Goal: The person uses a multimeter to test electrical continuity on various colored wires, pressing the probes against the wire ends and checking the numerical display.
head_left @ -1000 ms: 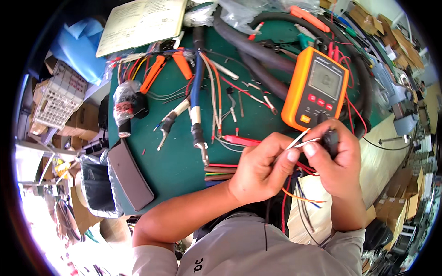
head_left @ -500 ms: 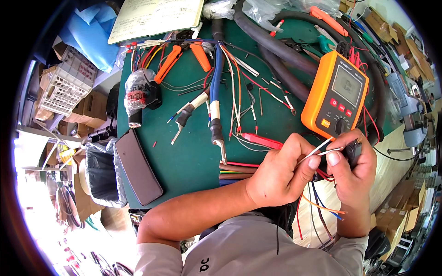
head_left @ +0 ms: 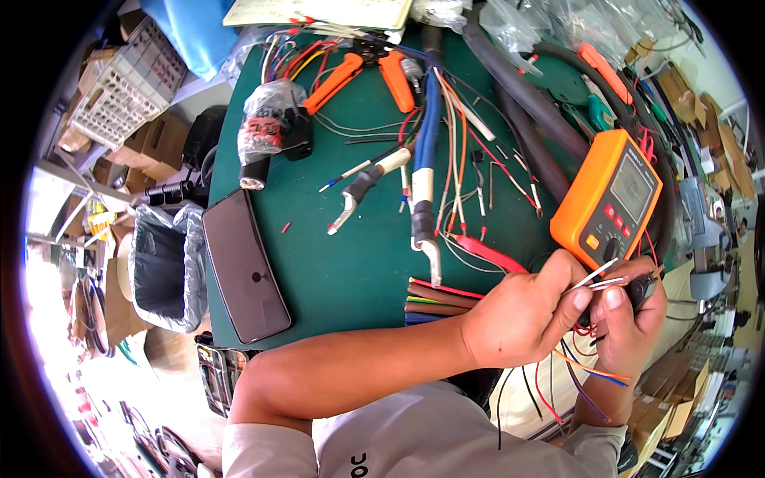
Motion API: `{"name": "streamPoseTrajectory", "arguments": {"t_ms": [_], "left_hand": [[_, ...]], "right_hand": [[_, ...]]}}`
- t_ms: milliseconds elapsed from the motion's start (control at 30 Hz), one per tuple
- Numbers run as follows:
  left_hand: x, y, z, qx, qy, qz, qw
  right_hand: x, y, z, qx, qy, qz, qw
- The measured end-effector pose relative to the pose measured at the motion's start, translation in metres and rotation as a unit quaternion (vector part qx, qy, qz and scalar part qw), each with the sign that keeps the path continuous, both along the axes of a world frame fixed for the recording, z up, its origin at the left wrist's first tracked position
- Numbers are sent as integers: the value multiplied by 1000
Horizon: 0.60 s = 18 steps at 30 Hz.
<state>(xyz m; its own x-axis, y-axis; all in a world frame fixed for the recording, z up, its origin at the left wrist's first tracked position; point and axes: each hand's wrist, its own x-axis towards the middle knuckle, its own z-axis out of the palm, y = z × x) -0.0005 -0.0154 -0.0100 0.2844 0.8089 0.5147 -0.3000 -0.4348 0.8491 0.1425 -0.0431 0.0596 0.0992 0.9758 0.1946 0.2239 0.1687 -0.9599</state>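
Observation:
At the lower right, in front of an orange handheld meter, my two hands nearly meet. My left hand is closed in a pinch on a thin white wire whose end points up and right. My right hand pinches at the tip of a second thin wire and also wraps round a small black part, mostly hidden by the fingers. Orange, blue and dark wires hang below the hands. Beside my left wrist lies a red test probe.
Thick cables with metal lugs and loose wires spread over the green table. An orange-handled crimping tool, a plastic-wrapped connector and a dark phone lie leftward. A lined bin stands beside the table.
The head view has shifted, so the table's things sit further right and the phone looks more upright. Both hands keep their pinch; the wire ends have come closer together.

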Motion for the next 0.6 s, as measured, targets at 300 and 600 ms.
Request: {"name": "streamPoseTrajectory", "arguments": {"t_ms": [300, 600], "left_hand": [[1, 0, -2, -47, 11, -26, 998], [-1, 1, 0, -56, 11, -23, 998]], "right_hand": [[2, 6, -4, 11, 3, 17, 1000], [-4, 7, -1, 4, 4, 6, 1000]]}}
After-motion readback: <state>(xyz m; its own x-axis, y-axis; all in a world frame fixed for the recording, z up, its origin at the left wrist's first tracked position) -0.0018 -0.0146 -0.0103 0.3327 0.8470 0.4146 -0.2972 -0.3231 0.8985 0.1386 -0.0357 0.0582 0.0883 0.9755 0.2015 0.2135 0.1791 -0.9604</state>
